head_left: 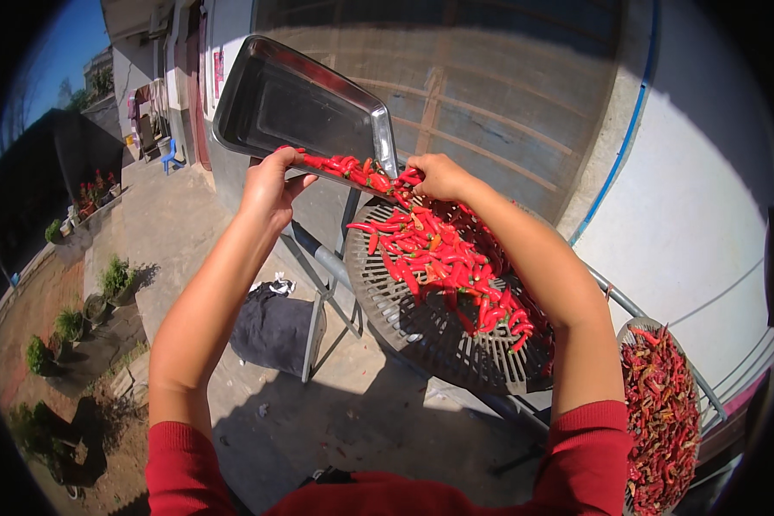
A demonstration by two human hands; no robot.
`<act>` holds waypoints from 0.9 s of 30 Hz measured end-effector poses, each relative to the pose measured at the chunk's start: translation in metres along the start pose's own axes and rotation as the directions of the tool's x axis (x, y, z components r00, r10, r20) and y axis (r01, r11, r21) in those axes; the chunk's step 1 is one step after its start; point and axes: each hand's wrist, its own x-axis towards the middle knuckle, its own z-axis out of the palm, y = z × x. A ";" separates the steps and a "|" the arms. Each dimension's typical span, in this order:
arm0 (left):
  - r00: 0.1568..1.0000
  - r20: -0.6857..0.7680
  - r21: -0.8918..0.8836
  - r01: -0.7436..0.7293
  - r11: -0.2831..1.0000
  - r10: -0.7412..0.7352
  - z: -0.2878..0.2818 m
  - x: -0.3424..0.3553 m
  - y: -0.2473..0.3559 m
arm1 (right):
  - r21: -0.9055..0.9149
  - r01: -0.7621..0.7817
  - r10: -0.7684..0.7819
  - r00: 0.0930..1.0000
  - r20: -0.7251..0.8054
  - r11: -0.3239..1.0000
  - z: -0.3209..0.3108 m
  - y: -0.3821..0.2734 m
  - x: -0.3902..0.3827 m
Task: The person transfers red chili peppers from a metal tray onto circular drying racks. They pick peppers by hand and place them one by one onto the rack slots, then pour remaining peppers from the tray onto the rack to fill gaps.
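Note:
A deep rectangular metal tray (pixel 297 107) tilts over the rim of a round, slatted grey drying tray (pixel 390 301). My left hand (pixel 271 185) is closed on the metal tray's near edge, thumb on top. Fresh red chili peppers (pixel 353 169) lie along the metal tray's lower side. More red chili peppers (pixel 439 249) are spread over the slatted tray below. At the metal tray's lower corner, my right hand (pixel 441 178) curls its fingers round some of the chili peppers; its fingertips are partly hidden.
A metal pipe frame (pixel 327 262) supports the slatted tray. Darker dried chilies (pixel 660 413) fill another round tray at the right. Below the frame lies a dark cloth bundle (pixel 271 331). A barred window (pixel 456 95) stands behind; potted plants (pixel 116 277) line the left.

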 end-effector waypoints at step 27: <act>0.994 0.113 -0.112 0.004 0.994 0.009 -0.004 -0.052 0.022 | 0.164 0.283 -0.290 0.957 0.021 0.945 -0.013 -0.066 -0.014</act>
